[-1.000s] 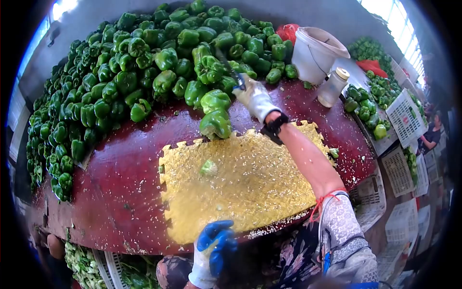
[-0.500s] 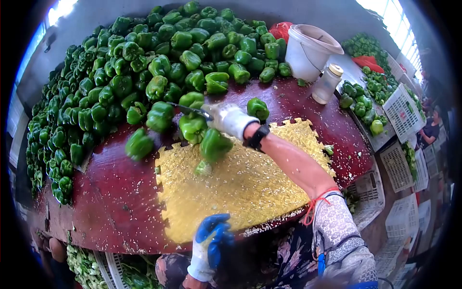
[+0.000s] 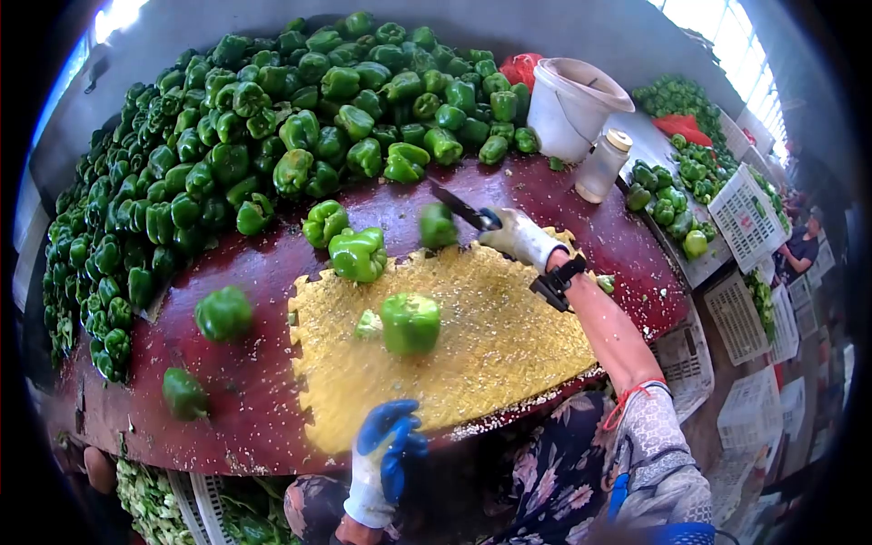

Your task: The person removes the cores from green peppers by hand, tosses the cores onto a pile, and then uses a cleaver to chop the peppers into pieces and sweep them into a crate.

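My right hand (image 3: 522,238), in a white glove, is closed around the handle of a knife (image 3: 461,209) above the far edge of the yellow mat (image 3: 490,354). A blurred green bell pepper (image 3: 438,225) is beside the blade. My left hand (image 3: 386,454), in a blue-and-white glove, hovers by the near edge with fingers apart, holding nothing. On the mat sits a bell pepper with a pale, cut-looking top (image 3: 411,324), and a small pale-green piece (image 3: 368,324) lies to its left. Two more peppers (image 3: 358,254) rest around the mat's back edge.
A large pile of bell peppers (image 3: 227,163) covers the back and left of the red table (image 3: 245,391). Two loose peppers (image 3: 223,313) are left of the mat. A white bucket (image 3: 572,109) and a jar (image 3: 603,168) stand at the back right. Crates (image 3: 749,218) and a person are farther right.
My right hand has swung right with the knife. Several peppers have come away from the pile's edge, two of them moving left and nearer. My left hand has barely shifted.
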Tool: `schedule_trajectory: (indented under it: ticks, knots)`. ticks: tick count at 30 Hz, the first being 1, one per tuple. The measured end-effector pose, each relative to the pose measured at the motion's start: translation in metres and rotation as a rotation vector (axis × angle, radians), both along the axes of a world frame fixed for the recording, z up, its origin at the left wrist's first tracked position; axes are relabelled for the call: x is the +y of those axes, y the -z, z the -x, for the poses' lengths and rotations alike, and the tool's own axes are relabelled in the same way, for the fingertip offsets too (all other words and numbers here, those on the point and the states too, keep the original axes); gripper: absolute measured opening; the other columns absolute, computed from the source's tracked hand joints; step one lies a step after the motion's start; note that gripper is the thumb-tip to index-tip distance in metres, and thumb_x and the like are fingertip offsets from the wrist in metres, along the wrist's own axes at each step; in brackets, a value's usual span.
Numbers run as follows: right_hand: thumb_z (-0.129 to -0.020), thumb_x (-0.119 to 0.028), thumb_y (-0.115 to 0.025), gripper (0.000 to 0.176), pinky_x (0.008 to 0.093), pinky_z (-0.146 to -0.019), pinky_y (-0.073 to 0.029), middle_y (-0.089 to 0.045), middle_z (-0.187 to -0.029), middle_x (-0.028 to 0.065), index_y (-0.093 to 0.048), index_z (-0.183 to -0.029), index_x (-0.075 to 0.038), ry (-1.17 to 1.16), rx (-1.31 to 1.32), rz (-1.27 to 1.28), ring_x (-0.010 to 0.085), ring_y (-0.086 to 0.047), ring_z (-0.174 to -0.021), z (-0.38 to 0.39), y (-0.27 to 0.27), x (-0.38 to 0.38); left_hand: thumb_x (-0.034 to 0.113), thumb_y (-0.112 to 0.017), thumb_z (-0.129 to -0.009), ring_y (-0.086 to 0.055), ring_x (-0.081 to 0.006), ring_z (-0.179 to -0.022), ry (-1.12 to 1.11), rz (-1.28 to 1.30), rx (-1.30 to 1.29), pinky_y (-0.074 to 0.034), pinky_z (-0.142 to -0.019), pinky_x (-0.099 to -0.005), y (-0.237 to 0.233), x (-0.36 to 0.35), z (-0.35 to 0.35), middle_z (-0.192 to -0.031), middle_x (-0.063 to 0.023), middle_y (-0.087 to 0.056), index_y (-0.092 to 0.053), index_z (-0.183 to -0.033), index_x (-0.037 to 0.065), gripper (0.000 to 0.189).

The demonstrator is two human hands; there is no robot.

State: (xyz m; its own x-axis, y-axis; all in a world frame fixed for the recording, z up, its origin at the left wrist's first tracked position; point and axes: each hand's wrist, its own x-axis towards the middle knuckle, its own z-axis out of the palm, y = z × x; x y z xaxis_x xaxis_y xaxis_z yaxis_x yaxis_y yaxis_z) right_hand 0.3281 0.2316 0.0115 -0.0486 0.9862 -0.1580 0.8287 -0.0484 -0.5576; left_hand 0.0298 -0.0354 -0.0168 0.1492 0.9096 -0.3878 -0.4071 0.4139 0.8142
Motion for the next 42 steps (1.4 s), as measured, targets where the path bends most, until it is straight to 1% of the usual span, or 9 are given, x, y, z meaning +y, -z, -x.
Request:
schedule_trajectory:
  ticks: [4, 7, 12, 14, 18, 22, 26, 34, 42]
  knots:
    - [-0.084, -0.027, -0.062, 0.040, 0.0413, -0.073, -0.053, -0.068, -0.088, 0.0158, -0.060, -0.116, -0.004, 0.256, 0.008, -0.196, 0.0270, -0.066, -0.080, 0.018, -0.004, 0.051, 0.020, -0.060, -0.097, -0.066, -0.0146, -0.077, -0.002, 0.011, 0.012, -0.055, -0.069, -0.0286, 0.003, 0.002, -0.003, -0.101, -0.0076, -0.063, -0.056, -0.124, 0.001, 0.034]
    - [-0.083, -0.028, -0.061, 0.049, 0.0436, -0.101, -0.046, -0.063, -0.122, 0.0255, -0.058, -0.125, -0.002, 0.310, -0.212, -0.285, 0.0397, -0.058, -0.118, -0.005, 0.024, 0.126, 0.019, -0.059, -0.097, -0.066, -0.0149, -0.078, 0.009, 0.047, 0.017, -0.055, -0.070, -0.0293, 0.004, 0.004, -0.001, -0.101, -0.0082, -0.063, -0.056, -0.124, 0.001, 0.033]
    - [-0.089, -0.030, -0.058, 0.055, 0.0431, -0.096, -0.049, -0.065, -0.120, 0.0225, -0.049, -0.139, -0.011, 0.184, 0.094, -0.043, 0.0388, -0.062, -0.111, 0.038, -0.006, 0.085, 0.019, -0.059, -0.097, -0.065, -0.0150, -0.079, 0.001, 0.071, 0.044, -0.055, -0.071, -0.0294, 0.003, 0.008, -0.001, -0.102, -0.0092, -0.063, -0.055, -0.125, 0.001, 0.034]
    - [-0.091, -0.032, -0.061, 0.056, 0.0416, -0.090, -0.053, -0.066, -0.117, 0.0210, -0.046, -0.143, -0.018, -0.334, -0.288, -0.200, 0.0359, -0.066, -0.104, 0.061, 0.000, 0.062, 0.018, -0.060, -0.097, -0.065, -0.0151, -0.079, 0.012, 0.075, 0.041, -0.055, -0.071, -0.0293, 0.006, 0.011, -0.004, -0.102, -0.0095, -0.063, -0.055, -0.125, 0.000, 0.034]
    - [-0.090, -0.038, -0.064, 0.056, 0.0411, -0.087, -0.054, -0.068, -0.111, 0.0192, -0.047, -0.140, -0.020, -0.323, -0.081, -0.490, 0.0337, -0.068, -0.101, 0.077, 0.012, 0.037, 0.016, -0.060, -0.097, -0.065, -0.0157, -0.079, 0.025, 0.082, 0.025, -0.056, -0.072, -0.0295, 0.008, 0.010, -0.004, -0.103, -0.0107, -0.063, -0.055, -0.124, -0.001, 0.033]
    - [-0.088, -0.031, -0.061, 0.049, 0.0460, -0.089, -0.053, -0.067, -0.114, 0.0195, -0.051, -0.133, -0.015, 0.177, -0.144, -0.282, 0.0343, -0.067, -0.102, 0.058, -0.024, 0.098, 0.016, -0.059, -0.097, -0.066, -0.0160, -0.079, 0.002, 0.092, 0.011, -0.056, -0.072, -0.0297, 0.004, 0.008, 0.003, -0.102, -0.0110, -0.063, -0.055, -0.125, -0.001, 0.032]
    - [-0.084, -0.024, -0.061, 0.047, 0.0473, -0.093, -0.049, -0.066, -0.118, 0.0205, -0.055, -0.129, -0.010, 0.090, -0.433, -0.234, 0.0382, -0.062, -0.112, 0.033, 0.004, 0.152, 0.016, -0.060, -0.097, -0.066, -0.0158, -0.079, 0.023, 0.093, 0.011, -0.056, -0.072, -0.0295, 0.006, 0.008, 0.006, -0.102, -0.0107, -0.063, -0.055, -0.125, -0.001, 0.033]
    - [-0.083, -0.029, -0.065, 0.059, 0.0443, -0.090, -0.050, -0.068, -0.112, 0.0206, -0.051, -0.139, -0.014, -0.241, -0.240, -0.206, 0.0370, -0.065, -0.105, 0.061, -0.021, 0.050, 0.017, -0.061, -0.097, -0.065, -0.0139, -0.082, 0.054, 0.072, -0.058, -0.056, -0.072, -0.0280, 0.007, 0.006, -0.003, -0.102, -0.0094, -0.063, -0.056, -0.125, -0.001, 0.033]
    - [-0.084, -0.028, -0.060, 0.047, 0.0467, -0.089, -0.050, -0.068, -0.106, 0.0215, -0.055, -0.127, -0.010, -0.296, -0.137, -0.505, 0.0399, -0.065, -0.100, 0.131, -0.010, 0.104, 0.018, -0.061, -0.098, -0.065, -0.0135, -0.083, 0.069, 0.054, -0.025, -0.055, -0.073, -0.0275, 0.007, 0.005, -0.002, -0.102, -0.0090, -0.062, -0.056, -0.125, 0.000, 0.034]
